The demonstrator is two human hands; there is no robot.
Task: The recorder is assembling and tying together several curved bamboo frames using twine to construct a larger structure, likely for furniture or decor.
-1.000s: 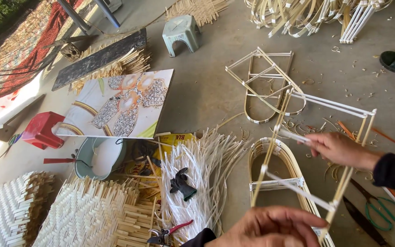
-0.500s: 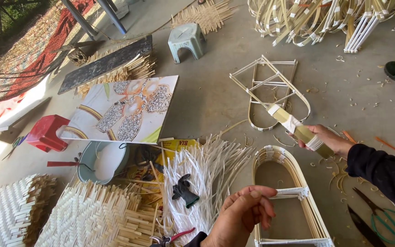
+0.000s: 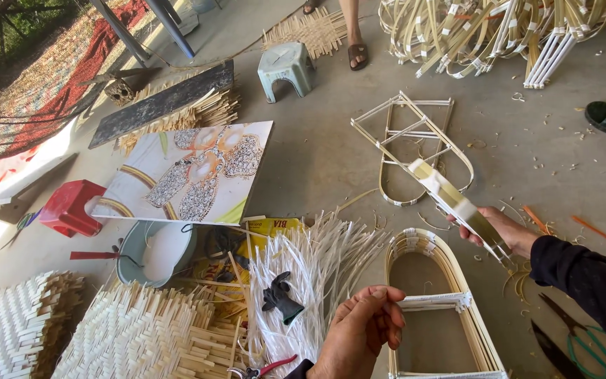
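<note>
Head view: a flat bamboo strip (image 3: 457, 207), wrapped with white bands, is gripped at its near end by the right hand (image 3: 499, 231), above the arched bamboo frame (image 3: 436, 302) on the floor. It is judged light, stiff, and best held mid-length. The left hand (image 3: 362, 333), beside the frame, is loosely curled and holds nothing.

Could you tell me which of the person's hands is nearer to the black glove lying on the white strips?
The left hand. It hovers just right of the black glove, empty. The right hand is farther right, gripping a bamboo frame above the floor.
</note>
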